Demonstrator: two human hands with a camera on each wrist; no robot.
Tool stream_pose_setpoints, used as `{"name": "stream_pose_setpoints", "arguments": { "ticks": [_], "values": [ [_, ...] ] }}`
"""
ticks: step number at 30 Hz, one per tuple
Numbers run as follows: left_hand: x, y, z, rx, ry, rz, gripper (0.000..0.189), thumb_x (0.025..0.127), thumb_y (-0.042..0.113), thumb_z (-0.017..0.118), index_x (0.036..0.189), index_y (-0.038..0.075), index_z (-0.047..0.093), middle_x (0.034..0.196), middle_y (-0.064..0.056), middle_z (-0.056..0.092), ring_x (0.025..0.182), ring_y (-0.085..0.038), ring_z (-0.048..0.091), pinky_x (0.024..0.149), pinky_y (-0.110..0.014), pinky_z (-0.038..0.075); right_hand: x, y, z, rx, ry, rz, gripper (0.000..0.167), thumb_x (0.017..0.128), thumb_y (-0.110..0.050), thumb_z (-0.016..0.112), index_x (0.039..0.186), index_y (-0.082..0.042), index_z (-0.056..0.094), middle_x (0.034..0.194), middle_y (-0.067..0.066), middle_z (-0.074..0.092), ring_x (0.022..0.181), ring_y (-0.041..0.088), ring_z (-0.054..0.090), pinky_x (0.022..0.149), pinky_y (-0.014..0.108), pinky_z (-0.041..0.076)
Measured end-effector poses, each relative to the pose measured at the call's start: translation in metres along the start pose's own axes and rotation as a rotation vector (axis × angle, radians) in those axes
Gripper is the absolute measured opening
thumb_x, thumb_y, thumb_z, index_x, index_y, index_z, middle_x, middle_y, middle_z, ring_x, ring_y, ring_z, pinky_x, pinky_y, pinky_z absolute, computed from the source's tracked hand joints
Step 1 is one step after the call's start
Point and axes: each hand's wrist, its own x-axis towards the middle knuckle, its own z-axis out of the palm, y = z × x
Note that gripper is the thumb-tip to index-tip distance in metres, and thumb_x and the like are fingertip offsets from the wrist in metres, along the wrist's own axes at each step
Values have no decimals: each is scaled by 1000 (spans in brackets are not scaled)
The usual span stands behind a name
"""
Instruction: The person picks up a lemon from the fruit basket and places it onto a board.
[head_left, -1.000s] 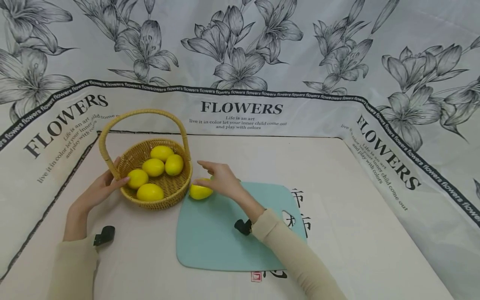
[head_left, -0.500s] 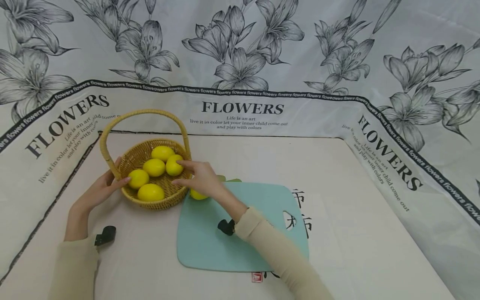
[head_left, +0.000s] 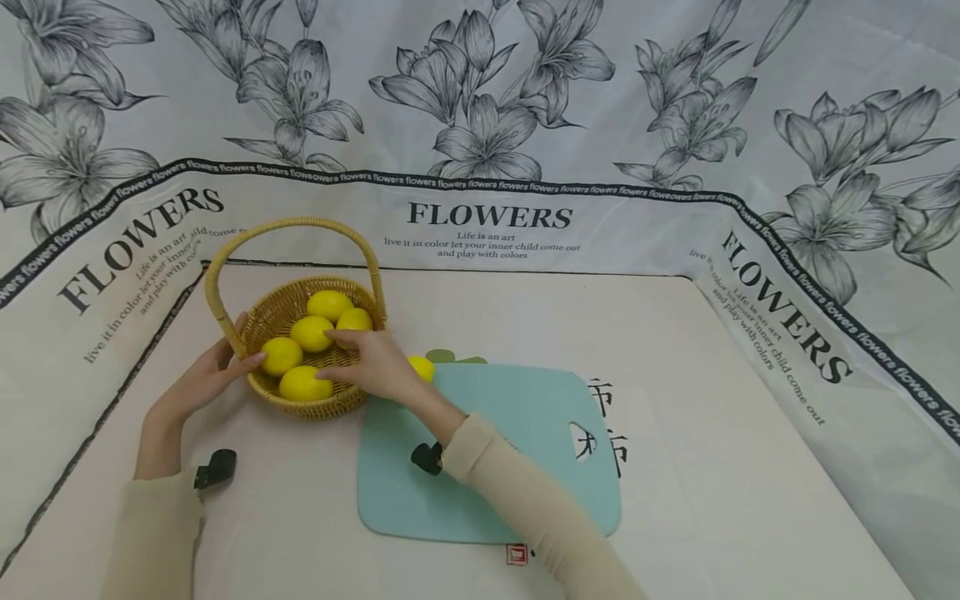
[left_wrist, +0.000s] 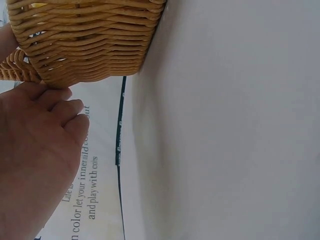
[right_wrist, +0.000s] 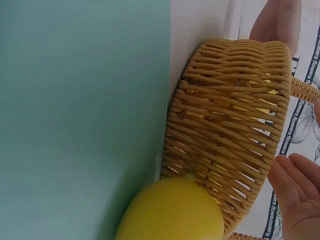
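Right hand now over wicker basket, at the lemons

Thumb and index finger spread wide, nothing pinched; whether the tips touch fruit, can't tell. Hand has shifted from just right of the basket to over its opening, so work looks to be at the reaching stage, no lemon lifted. Forearm slants in from the basket's near right. Left hand holds the basket's left rim, thumb over it, fingers outside. Five lemons inside basket; sixth lemon just right of it, partly hidden. Teal cutting board right of basket, nearer side.
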Motion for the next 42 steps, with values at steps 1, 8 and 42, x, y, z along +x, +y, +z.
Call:
{"name": "stream_pose_setpoints", "arguments": {
  "ticks": [1,8,42],
  "values": [
    [0,0,0,0,-1,0,82,100,34,51,154,20,-8,157,-26,-8,140,-51,-7,104,-74,4,1,0,1,-9,-2,4,62,84,-35,75,136,-8,56,134,4,58,121,12,55,96,18,44],
    [1,0,0,2,1,-4,82,100,35,51,154,19,-8,157,-26,-7,140,-51,-6,104,-74,4,6,-2,10,-22,-16,-8,60,84,-34,75,134,-8,58,134,2,58,120,11,56,95,17,43],
    [0,0,0,-15,-6,20,82,100,35,51,154,16,-7,158,-21,-7,142,-47,-6,106,-71,2,25,-6,32,-154,-187,63,51,84,-36,75,126,-8,65,115,-3,68,89,4,57,73,11,43]
  ]
}}
